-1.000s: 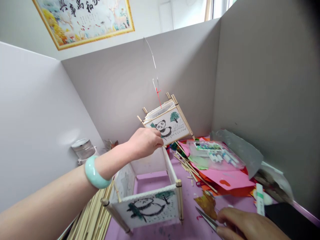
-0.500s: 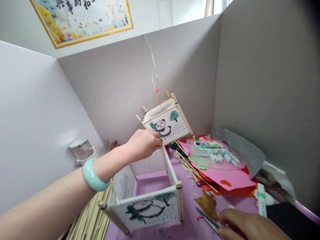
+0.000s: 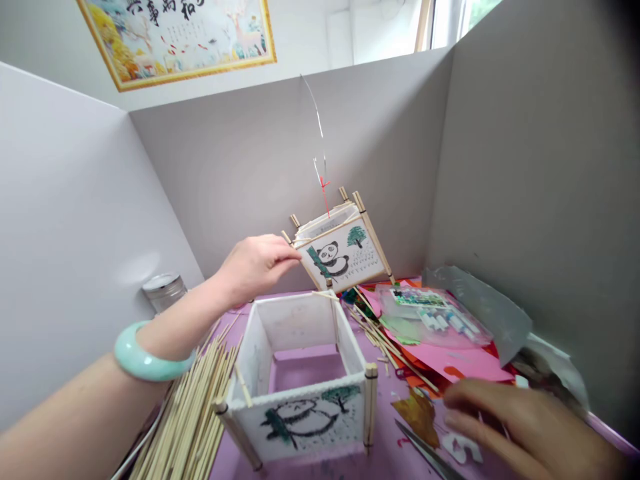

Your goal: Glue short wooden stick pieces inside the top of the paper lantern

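My left hand point(image 3: 263, 263), with a pale green bangle point(image 3: 150, 353) on its wrist, is pinched closed beside the left edge of the hanging lantern point(image 3: 340, 257). I cannot make out whether anything is between the fingertips. The lantern has stick posts and a panda drawing, and hangs tilted from a red string. Below stands an open-topped lantern frame point(image 3: 305, 417) with white panels, stick corner posts and another panda drawing. My right hand point(image 3: 525, 427), fingers parted and holding nothing visible, hovers beside the scissors point(image 3: 425, 453). A thin stick point(image 3: 243, 383) leans inside the frame's left front corner.
Loose bamboo sticks point(image 3: 193, 413) lie left of the frame, others at its right. Pink paper point(image 3: 445, 357) and a clear case of pens point(image 3: 435, 310) occupy the right side. A dry leaf point(image 3: 417, 417) lies near the scissors. A jar point(image 3: 163, 290) stands left. Grey partitions point(image 3: 240, 187) enclose the table.
My left hand has moved left and slightly up, away from above the open frame. My right hand has lifted from the scissors and moved right, covering most of the green-and-white tube. The view has shifted slightly.
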A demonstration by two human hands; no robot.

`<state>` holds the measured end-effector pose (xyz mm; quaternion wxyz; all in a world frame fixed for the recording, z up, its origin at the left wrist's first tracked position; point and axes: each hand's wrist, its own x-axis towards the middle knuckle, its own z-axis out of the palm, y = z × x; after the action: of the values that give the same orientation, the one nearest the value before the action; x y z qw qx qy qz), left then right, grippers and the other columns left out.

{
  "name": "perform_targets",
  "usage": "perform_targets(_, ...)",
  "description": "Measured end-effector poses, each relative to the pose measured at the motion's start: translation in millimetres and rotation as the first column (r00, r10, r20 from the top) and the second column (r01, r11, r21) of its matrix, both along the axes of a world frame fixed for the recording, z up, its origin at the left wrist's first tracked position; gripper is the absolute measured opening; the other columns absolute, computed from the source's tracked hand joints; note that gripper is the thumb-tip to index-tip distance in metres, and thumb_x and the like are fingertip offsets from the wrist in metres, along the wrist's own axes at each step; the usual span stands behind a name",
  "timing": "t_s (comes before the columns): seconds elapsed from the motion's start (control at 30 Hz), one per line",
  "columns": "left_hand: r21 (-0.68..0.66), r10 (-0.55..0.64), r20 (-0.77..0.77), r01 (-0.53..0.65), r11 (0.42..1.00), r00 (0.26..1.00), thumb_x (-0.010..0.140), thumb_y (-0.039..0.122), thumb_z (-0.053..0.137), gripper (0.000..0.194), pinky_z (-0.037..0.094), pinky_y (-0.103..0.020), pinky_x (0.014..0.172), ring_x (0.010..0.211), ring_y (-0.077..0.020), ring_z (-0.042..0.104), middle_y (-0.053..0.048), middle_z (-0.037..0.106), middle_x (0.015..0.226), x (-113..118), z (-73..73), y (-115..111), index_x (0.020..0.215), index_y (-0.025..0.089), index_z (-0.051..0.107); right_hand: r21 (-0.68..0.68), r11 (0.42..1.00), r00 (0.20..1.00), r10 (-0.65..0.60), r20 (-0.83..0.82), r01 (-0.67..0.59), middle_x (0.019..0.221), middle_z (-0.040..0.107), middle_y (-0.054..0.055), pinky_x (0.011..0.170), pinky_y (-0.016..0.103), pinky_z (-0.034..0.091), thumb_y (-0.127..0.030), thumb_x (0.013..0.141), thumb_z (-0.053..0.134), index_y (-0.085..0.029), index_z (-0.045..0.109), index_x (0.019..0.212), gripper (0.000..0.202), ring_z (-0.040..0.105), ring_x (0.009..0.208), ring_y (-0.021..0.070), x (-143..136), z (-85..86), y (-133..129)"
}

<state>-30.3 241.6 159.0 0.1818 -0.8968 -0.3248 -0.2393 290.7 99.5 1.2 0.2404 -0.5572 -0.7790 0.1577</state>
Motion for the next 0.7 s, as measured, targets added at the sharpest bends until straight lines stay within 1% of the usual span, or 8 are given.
perform_targets(0.07, -0.023, 0.085, 0.118, -0.082, 0.996, 0.989, 0.086, 0.026, 0.054, 0.021, 0.046, -0.026, 0.067, 0.074, -0.0149, 0.064, -0.001, 0.072, 0.085, -12.5, -0.3, -0.8, 0.087, 0.022, 0.074, 0.032, 0.999, 1.000, 0.009, 0.002, -0.009, 0.082, 0.070, 0.003, 0.062, 0.027, 0.046, -0.045, 0.091, 0.044, -0.026, 0.068, 0.084, 0.031, 0.063, 0.071, 0.0188, -9.2, 31.3, 12.2)
perform_targets(0.17, -0.125, 0.201, 0.251, -0.175, 0.977, 0.947, 0.083, 0.030, 0.055, 0.021, 0.046, -0.026, 0.066, 0.071, -0.0151, 0.064, 0.000, 0.073, 0.084, -26.4, -8.4, -1.8, 0.085, 0.022, 0.074, 0.167, 0.986, 0.999, 0.019, -0.040, -0.012, 0.079, 0.069, 0.002, 0.060, 0.026, 0.043, -0.044, 0.090, 0.046, -0.024, 0.067, 0.081, 0.030, 0.061, 0.068, 0.0175, -33.5, 75.3, 37.8)
perform_targets(0.2, -0.166, 0.246, 0.283, -0.205, 0.965, 0.927, 0.082, 0.031, 0.055, 0.021, 0.046, -0.026, 0.066, 0.070, -0.0155, 0.064, 0.000, 0.073, 0.084, -29.9, -11.8, -2.2, 0.084, 0.023, 0.074, 0.196, 0.980, 0.999, 0.029, -0.045, -0.019, 0.077, 0.068, 0.001, 0.058, 0.025, 0.042, -0.042, 0.089, 0.049, -0.024, 0.067, 0.081, 0.028, 0.060, 0.067, 0.0167, -43.6, 86.7, 47.9)
perform_targets(0.27, -0.261, 0.336, 0.341, -0.255, 0.931, 0.878, 0.080, 0.035, 0.056, 0.023, 0.047, -0.027, 0.066, 0.068, -0.0166, 0.064, 0.000, 0.073, 0.079, -35.4, -17.8, -3.5, 0.083, 0.023, 0.075, 0.217, 0.976, 0.999, 0.029, -0.026, -0.022, 0.079, 0.069, 0.000, 0.060, 0.024, 0.041, -0.034, 0.088, 0.051, -0.023, 0.069, 0.081, 0.022, 0.059, 0.068, 0.0152, -64.6, 103.4, 69.3)
perform_targets(0.33, -0.367, 0.408, 0.392, -0.266, 0.891, 0.825, 0.079, 0.040, 0.056, 0.027, 0.047, -0.027, 0.064, 0.063, -0.0178, 0.064, 0.000, 0.072, 0.070, -40.0, -22.4, -5.5, 0.085, 0.023, 0.075, 0.227, 0.972, 0.998, 0.056, 0.030, -0.061, 0.076, 0.069, -0.001, 0.061, 0.024, 0.040, -0.028, 0.086, 0.053, -0.021, 0.070, 0.079, 0.020, 0.059, 0.069, 0.0147, -84.1, 112.7, 89.9)
perform_targets(0.43, -0.487, 0.455, 0.448, -0.216, 0.846, 0.770, 0.077, 0.048, 0.057, 0.035, 0.047, -0.028, 0.059, 0.058, -0.0192, 0.063, 0.000, 0.067, 0.057, -45.9, -28.3, -8.6, 0.090, 0.022, 0.075, 0.221, 0.970, 0.990, 0.078, 0.121, -0.103, 0.075, 0.069, 0.000, 0.061, 0.023, 0.039, -0.027, 0.084, 0.055, -0.020, 0.071, 0.078, 0.019, 0.060, 0.071, 0.0149, -106.1, 117.9, 112.6)
perform_targets(0.53, -0.533, 0.474, 0.484, -0.182, 0.827, 0.735, 0.075, 0.051, 0.057, 0.039, 0.046, -0.027, 0.056, 0.057, -0.0189, 0.062, -0.001, 0.066, 0.056, -51.6, -35.1, -10.1, 0.093, 0.021, 0.074, 0.220, 0.973, 0.977, 0.026, 0.213, -0.074, 0.075, 0.070, 0.000, 0.059, 0.023, 0.036, -0.029, 0.083, 0.055, -0.021, 0.070, 0.077, 0.018, 0.060, 0.071, 0.0151, -119.2, 118.6, 122.0)
perform_targets(0.7, -0.546, 0.490, 0.514, -0.173, 0.820, 0.704, 0.074, 0.051, 0.060, 0.038, 0.046, -0.027, 0.057, 0.057, -0.0178, 0.061, -0.002, 0.069, 0.063, -60.4, -47.1, -9.7, 0.094, 0.021, 0.074, 0.220, 0.975, 0.941, -0.043, 0.336, -0.034, 0.074, 0.070, 0.000, 0.055, 0.024, 0.032, -0.035, 0.084, 0.056, -0.023, 0.070, 0.077, 0.020, 0.060, 0.070, 0.0161, -129.3, 115.4, 123.9)
